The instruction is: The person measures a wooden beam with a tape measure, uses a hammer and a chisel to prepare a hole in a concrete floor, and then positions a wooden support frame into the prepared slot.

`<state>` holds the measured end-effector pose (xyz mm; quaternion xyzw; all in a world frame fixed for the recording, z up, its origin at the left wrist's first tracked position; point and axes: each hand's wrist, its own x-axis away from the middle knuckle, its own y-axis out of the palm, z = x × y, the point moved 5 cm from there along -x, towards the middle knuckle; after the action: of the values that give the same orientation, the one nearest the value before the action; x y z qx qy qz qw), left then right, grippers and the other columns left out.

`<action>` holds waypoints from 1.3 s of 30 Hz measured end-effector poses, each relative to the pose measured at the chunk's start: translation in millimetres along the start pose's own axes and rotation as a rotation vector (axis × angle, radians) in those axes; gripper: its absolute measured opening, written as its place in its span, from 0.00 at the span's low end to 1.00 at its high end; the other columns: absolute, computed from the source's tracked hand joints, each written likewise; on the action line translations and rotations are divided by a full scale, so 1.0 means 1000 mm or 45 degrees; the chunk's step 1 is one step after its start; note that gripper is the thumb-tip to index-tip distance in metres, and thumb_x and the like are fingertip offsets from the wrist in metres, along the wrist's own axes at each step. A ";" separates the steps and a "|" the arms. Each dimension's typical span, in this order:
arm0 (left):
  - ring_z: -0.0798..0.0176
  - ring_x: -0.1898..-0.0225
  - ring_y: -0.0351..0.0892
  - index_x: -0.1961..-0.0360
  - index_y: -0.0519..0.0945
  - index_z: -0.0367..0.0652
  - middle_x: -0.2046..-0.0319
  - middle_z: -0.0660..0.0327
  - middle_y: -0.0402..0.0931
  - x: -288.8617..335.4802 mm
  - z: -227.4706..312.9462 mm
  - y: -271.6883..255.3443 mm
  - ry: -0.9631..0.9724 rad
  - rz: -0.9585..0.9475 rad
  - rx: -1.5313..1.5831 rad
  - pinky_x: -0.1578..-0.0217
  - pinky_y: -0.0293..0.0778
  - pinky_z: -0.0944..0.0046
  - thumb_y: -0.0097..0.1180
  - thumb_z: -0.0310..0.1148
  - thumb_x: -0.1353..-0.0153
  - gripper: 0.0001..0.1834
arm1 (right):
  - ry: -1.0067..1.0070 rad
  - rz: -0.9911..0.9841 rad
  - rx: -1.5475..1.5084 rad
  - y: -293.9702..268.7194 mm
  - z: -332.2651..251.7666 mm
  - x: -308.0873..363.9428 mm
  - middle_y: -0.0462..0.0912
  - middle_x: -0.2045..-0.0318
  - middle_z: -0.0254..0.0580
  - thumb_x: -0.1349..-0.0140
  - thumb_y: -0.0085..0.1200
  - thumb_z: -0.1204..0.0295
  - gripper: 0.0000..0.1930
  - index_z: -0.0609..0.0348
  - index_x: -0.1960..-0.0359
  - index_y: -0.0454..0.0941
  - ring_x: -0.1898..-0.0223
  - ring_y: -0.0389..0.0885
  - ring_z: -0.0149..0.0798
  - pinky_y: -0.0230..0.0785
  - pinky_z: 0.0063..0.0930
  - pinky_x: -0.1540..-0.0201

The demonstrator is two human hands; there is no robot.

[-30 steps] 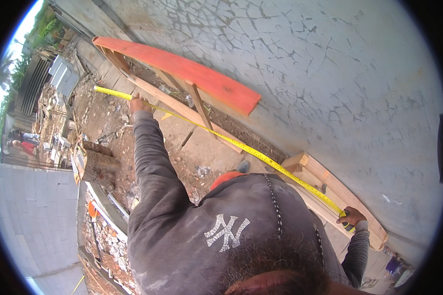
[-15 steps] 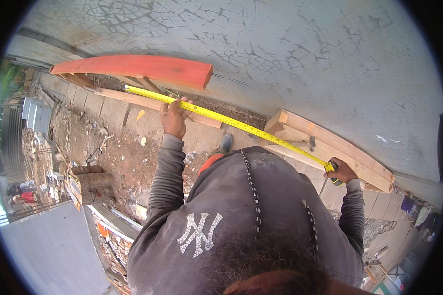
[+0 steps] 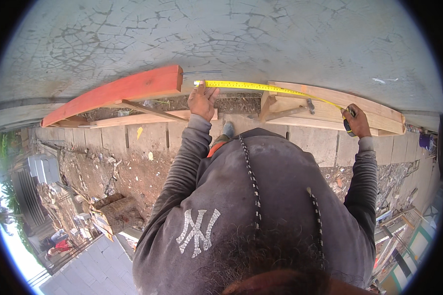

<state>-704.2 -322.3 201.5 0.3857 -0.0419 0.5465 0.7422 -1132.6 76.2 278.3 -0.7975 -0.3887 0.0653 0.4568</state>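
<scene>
A yellow tape measure (image 3: 253, 85) is drawn out between my hands in front of the grey wall. My left hand (image 3: 202, 102) pinches the blade close to its free end, the other fingers loosely spread. My right hand (image 3: 358, 120) is wrapped around the yellow and black case, partly hiding it. The blade passes over a bare wooden frame (image 3: 349, 104) on the right. On that frame rests a hammer (image 3: 310, 106). Left of the blade's end is a wooden frame with a red-painted beam (image 3: 128, 87), apart from the tape.
The cracked grey wall (image 3: 231, 39) rises behind the frames. Paving slabs (image 3: 307, 142) run along its foot, with rubble-strewn dirt (image 3: 128, 174) to the left. Grey blocks (image 3: 47, 168) stand farther left, and a purple container (image 3: 426, 142) at the far right.
Both hands have moved up toward the wall. My left hand has come right, nearer the blade's end, and the stretch of tape between the hands is shorter and more level.
</scene>
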 end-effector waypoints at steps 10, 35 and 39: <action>0.55 0.44 0.80 0.36 0.70 0.35 0.44 0.53 0.75 -0.044 0.034 -0.033 0.118 0.186 0.040 0.45 0.83 0.54 0.50 0.40 0.22 0.22 | -0.083 0.122 0.213 0.038 -0.045 -0.043 0.82 0.66 0.56 0.35 0.59 0.49 0.23 0.60 0.60 0.78 0.64 0.81 0.57 0.72 0.45 0.57; 0.56 0.36 0.74 0.37 0.70 0.36 0.38 0.53 0.74 -0.055 0.031 -0.024 0.171 0.182 0.312 0.33 0.74 0.55 0.45 0.34 0.21 0.18 | -0.046 0.154 0.193 0.048 -0.059 -0.056 0.82 0.66 0.60 0.35 0.59 0.50 0.23 0.61 0.62 0.76 0.61 0.80 0.61 0.72 0.48 0.55; 0.55 0.36 0.74 0.36 0.69 0.35 0.38 0.51 0.73 -0.059 0.031 -0.029 0.196 0.178 0.293 0.33 0.75 0.55 0.46 0.34 0.21 0.19 | -0.055 0.146 0.207 0.048 -0.063 -0.059 0.82 0.65 0.61 0.35 0.59 0.50 0.23 0.62 0.62 0.76 0.61 0.80 0.62 0.72 0.48 0.55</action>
<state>-692.2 -390.3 179.7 0.4213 0.0512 0.6259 0.6543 -1117.4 -20.0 261.8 -0.7771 -0.3456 0.1400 0.5070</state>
